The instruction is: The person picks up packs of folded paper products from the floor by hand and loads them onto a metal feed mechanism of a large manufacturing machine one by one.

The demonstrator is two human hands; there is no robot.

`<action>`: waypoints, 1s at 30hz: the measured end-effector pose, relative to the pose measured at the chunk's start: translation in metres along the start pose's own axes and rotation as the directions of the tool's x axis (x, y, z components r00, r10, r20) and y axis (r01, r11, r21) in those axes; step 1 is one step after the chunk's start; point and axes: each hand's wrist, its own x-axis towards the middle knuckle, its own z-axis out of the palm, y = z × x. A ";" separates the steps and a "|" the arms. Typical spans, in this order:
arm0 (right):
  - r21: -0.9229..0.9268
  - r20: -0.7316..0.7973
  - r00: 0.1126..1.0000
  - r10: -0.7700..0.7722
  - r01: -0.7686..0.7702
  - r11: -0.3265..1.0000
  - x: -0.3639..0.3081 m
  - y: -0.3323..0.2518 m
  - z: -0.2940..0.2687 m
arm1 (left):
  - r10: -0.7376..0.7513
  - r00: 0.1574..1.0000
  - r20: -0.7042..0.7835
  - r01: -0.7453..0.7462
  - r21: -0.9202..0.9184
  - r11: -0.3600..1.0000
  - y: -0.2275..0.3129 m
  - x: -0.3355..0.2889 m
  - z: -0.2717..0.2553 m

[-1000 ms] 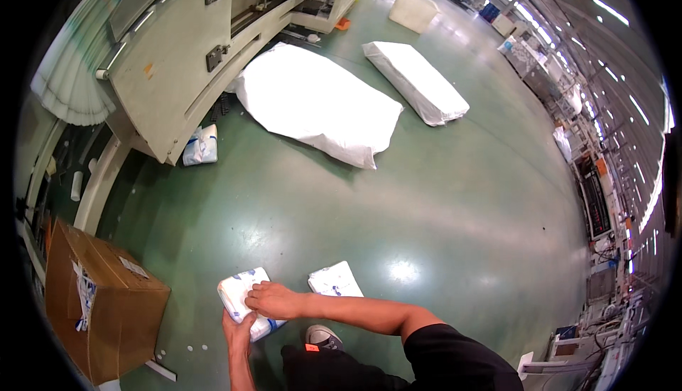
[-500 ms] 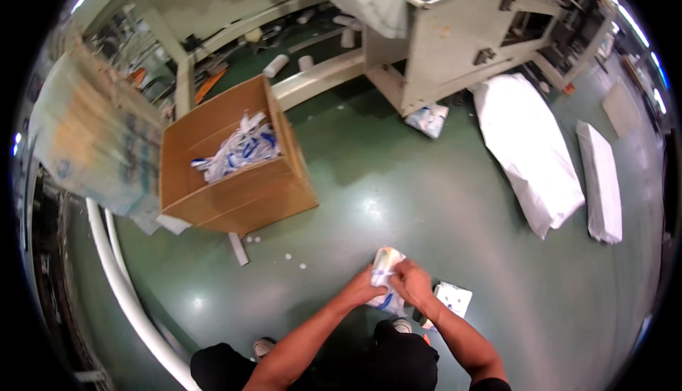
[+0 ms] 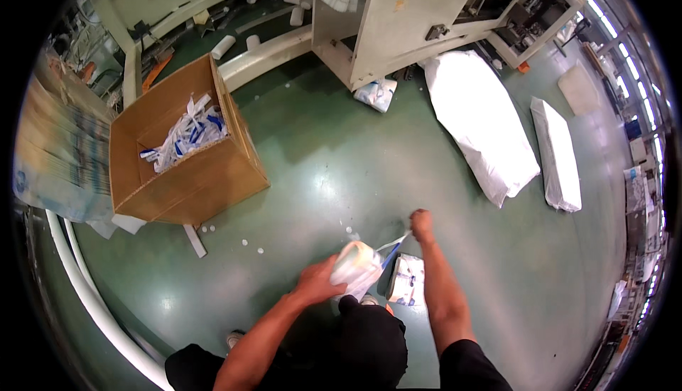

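My left hand [image 3: 316, 281] is wrapped round the side of a soft white pack [image 3: 355, 264] with pale orange printing, held low in front of me. From its wrapper a white and blue strip of plastic film [image 3: 392, 245] stretches taut to the right. My right hand [image 3: 421, 224] is closed in a fist on the far end of that strip, away from the pack. A second printed pack [image 3: 407, 279] lies on the floor just right of the held one, below the strip.
A cardboard box [image 3: 188, 188] at left holds crumpled white and blue film scraps [image 3: 186, 135]. A white pipe [image 3: 99, 299] runs along the left. A beige machine [image 3: 405, 22] stands ahead, with another pack [image 3: 376, 94] at its base. Two white wrapped bundles [image 3: 483, 121] lie at right.
My right hand has pulled away from the pack to the far right, drawing the film strip out. The pack in my left hand has tilted. The head view has shifted right.
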 end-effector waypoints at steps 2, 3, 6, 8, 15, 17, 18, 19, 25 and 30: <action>0.248 -0.098 0.921 0.378 -0.345 0.905 0.024 0.012 -0.041 | -0.097 0.983 -0.156 0.045 -0.308 0.950 -0.011 -0.001 -0.008; 0.259 -0.359 0.887 0.289 -0.203 0.944 0.033 -0.002 -0.056 | -0.084 0.985 -0.149 -0.037 -0.667 0.745 -0.023 0.005 -0.016; 0.513 -0.571 0.802 0.177 0.180 0.839 0.061 -0.129 -0.095 | -0.164 0.966 -0.200 -0.140 -0.938 0.318 -0.056 -0.003 -0.038; 0.713 -0.322 0.946 0.038 0.216 0.667 0.053 -0.256 -0.092 | -0.325 0.897 -0.299 -0.171 -0.914 0.369 -0.074 -0.019 -0.050; 0.786 -0.008 0.410 -0.912 0.567 0.248 -0.084 -0.593 0.062 | -0.471 0.845 -0.254 -0.208 -0.967 0.149 -0.082 -0.054 -0.054; 0.690 0.159 0.413 -0.897 0.603 0.400 -0.104 -0.625 0.113 | -0.476 0.834 -0.280 -0.248 -0.960 0.130 -0.082 -0.058 -0.060; 0.614 0.358 0.397 -0.845 0.582 0.533 -0.112 -0.631 0.137 | -0.458 0.838 -0.295 -0.266 -0.956 0.127 -0.081 -0.059 -0.064; 0.460 0.548 0.442 -0.710 0.549 0.698 -0.115 -0.631 0.152 | -0.426 0.844 -0.326 -0.301 -0.945 0.126 -0.080 -0.062 -0.069; 0.415 0.498 0.152 -0.854 0.823 0.388 -0.111 -0.539 0.114 | -0.356 0.868 -0.346 -0.335 -0.938 0.094 -0.065 -0.074 -0.089; -0.155 0.877 0.431 -0.212 0.672 0.724 -0.082 -0.443 0.047 | -0.045 0.983 -0.180 -0.159 -0.940 0.301 -0.055 -0.071 -0.129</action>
